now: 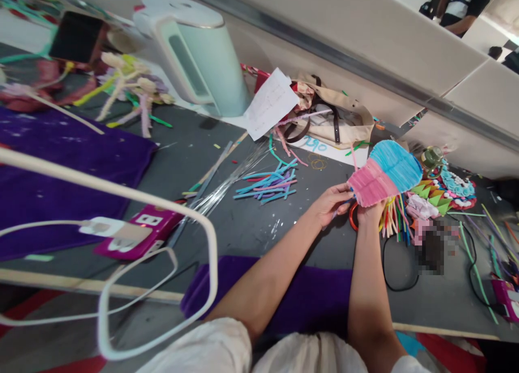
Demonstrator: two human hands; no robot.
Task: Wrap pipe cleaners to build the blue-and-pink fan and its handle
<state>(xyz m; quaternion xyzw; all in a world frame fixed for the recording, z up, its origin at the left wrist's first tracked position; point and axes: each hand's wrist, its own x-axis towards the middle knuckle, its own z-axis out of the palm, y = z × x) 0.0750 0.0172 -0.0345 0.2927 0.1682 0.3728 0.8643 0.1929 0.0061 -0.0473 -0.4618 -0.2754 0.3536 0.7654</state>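
Observation:
A flat pink and blue piece made of pipe cleaners (395, 165) is held up above the table, tilted, its rounded blue end pointing away to the right. My left hand (334, 202) has its fingers closed at the lower left corner of the pink part. Under the pink edge is my right hand (371, 212), gripping the piece from below, its fingers mostly hidden behind it. An orange-red loop (353, 216), like a scissors handle, shows between my wrists; whether a hand touches it I cannot tell. Short cut pipe cleaners (270, 182) lie in a pile left of my hands.
A pale green kettle (203, 59) stands at the back, beside a paper (271, 104) and a canvas bag (348, 116). A white cable (162, 200) loops across the near left, by a magenta power strip (141, 230). Colourful craft pieces (436, 192) sit to the right.

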